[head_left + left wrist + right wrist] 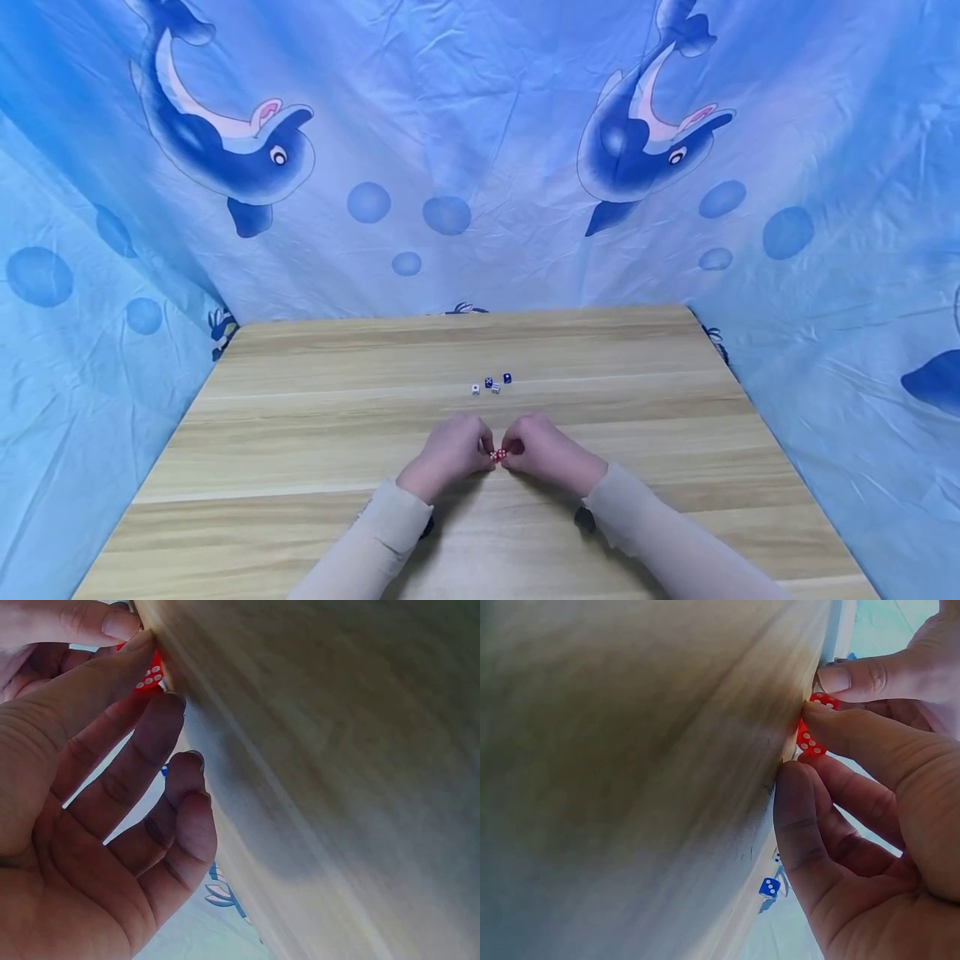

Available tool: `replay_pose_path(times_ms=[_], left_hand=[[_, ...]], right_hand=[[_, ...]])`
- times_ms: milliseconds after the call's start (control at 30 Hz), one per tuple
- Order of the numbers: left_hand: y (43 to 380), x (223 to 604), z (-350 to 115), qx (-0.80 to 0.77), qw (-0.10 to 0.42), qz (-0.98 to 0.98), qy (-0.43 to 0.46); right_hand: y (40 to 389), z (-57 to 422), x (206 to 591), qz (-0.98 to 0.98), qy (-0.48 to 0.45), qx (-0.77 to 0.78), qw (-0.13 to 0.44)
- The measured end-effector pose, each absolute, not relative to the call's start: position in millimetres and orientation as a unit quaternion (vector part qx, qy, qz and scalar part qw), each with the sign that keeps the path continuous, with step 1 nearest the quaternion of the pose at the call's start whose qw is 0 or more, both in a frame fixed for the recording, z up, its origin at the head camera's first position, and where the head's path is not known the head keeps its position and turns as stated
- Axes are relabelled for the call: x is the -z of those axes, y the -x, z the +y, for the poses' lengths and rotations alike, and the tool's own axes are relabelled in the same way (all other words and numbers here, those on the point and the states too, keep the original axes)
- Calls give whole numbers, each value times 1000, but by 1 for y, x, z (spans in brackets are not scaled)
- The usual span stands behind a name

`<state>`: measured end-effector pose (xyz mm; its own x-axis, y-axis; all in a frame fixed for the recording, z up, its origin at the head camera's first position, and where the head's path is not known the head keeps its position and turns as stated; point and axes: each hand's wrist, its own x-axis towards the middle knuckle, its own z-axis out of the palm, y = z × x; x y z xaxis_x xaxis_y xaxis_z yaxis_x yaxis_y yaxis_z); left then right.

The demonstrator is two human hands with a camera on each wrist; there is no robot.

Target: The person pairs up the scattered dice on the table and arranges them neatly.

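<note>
Two small red dice with white pips are side by side, close together at the tabletop, between the hands in the head view. My left hand (452, 446) pinches the left red die (149, 678) between thumb and fingers. The right red die (811, 742) is pinched by my right hand (553, 452) in the same way. In the right wrist view, the left thumb (859, 680) lies just above the other die. Fingers cover parts of both dice. The remaining fingers of each hand are loosely bent.
Beyond the hands, a white die (476, 389) lies left of a small group: a blue die (488, 382), a second white die (496, 388) and another blue die (507, 378). The wooden table (300, 408) meets a dolphin-print cloth (510, 250) at its back and sides.
</note>
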<state>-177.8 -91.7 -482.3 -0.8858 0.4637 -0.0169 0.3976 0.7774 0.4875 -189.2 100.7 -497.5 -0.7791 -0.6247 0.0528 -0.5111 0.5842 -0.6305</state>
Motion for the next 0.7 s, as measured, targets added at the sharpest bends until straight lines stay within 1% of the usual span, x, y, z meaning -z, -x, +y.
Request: replay_pose_path(times_ms=[267,433,600,700], left_hand=[[176,478,-92,-240,66,941,-229],[176,475,-94,-235,68,944,-219],[188,467,-103,-283,89,935,-195],[201,463,-110,-314,85,930,-172]], right_hand=[[189,99,495,888,320,319,85],[189,99,495,889,309,324,97],[189,100,495,892,294,326,112],[190,101,495,893,290,326,114]])
